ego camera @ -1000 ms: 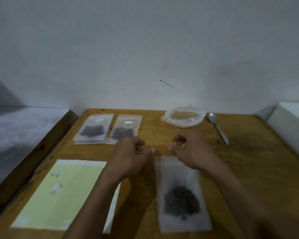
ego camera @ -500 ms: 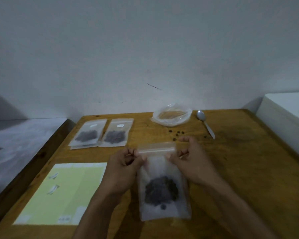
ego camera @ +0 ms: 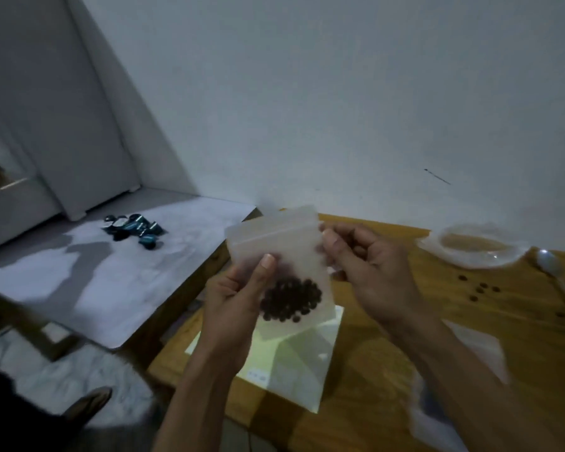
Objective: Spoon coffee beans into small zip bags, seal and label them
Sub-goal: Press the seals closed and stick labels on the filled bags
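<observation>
Your left hand (ego camera: 238, 298) pinching zip bag (ego camera: 274, 252) of coffee beans (ego camera: 291, 300) above worktop (ego camera: 470, 324), your right hand (ego camera: 369, 269) seemingly gripping its 3 o'clock edge, spoon (ego camera: 550, 267) at 3 o'clock

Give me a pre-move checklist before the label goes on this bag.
1. Zip bag held off the table: ok, left hand grips its side, right hand pinches the top corner.
2. Coffee beans settled at the bottom: ok.
3. Zip strip fully sealed: cannot tell.
4. Label sheet within reach: ok, under the bag.
5. Stray beans cleared from table: not ok.
</observation>
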{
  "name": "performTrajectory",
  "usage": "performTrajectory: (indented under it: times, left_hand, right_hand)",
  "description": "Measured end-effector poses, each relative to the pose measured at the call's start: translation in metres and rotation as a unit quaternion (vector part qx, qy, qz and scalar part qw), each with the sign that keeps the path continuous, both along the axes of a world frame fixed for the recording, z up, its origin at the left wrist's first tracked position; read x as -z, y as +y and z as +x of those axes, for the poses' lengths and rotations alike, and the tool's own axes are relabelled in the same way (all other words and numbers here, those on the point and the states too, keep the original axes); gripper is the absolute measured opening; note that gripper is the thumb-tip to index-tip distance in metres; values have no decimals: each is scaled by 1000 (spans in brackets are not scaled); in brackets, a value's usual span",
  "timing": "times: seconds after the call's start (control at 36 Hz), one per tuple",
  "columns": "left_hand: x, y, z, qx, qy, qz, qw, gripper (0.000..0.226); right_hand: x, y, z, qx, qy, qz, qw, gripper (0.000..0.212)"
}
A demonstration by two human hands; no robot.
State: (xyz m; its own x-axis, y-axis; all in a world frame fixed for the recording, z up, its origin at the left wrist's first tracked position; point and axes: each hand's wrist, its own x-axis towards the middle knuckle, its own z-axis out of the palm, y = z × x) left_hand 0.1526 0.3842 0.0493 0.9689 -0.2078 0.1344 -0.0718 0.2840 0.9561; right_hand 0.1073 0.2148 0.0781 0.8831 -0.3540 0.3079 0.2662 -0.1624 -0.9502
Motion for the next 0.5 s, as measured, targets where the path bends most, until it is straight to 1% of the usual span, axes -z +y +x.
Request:
performTrajectory:
  times: [0.06,0.11,0.19,0.28,0.33,0.39,0.44,0.5]
  left_hand:
    - [1,23,10,-63,8,10,998,18]
    - [2,47,19,-121,19,24,992,17]
    - [4,77,28,-174,42,46,983,18]
    - [8,95,35,-209,66,69,973,27]
    - [11,101,38,-219,77,71,970,33]
    - [14,105,42,-220,81,64,970,42]
    - [17,106,46,-214,85,54,971,47]
    - [20,105,50,-211,92,43,972,48]
  right_hand:
    - [10,14,18,-8,34,-46,998,8]
    - [26,29,35,-22,99,-144,984,9]
    - [54,55,58,-50,175,-266,947,14]
    - [77,74,76,-40,237,-354,904,15]
    - [86,82,85,-29,273,-385,881,16]
    - [91,87,91,-17,298,-398,868,23]
    - [94,90,95,-10,306,-401,863,29]
    - [95,92,98,-11,313,-400,862,28]
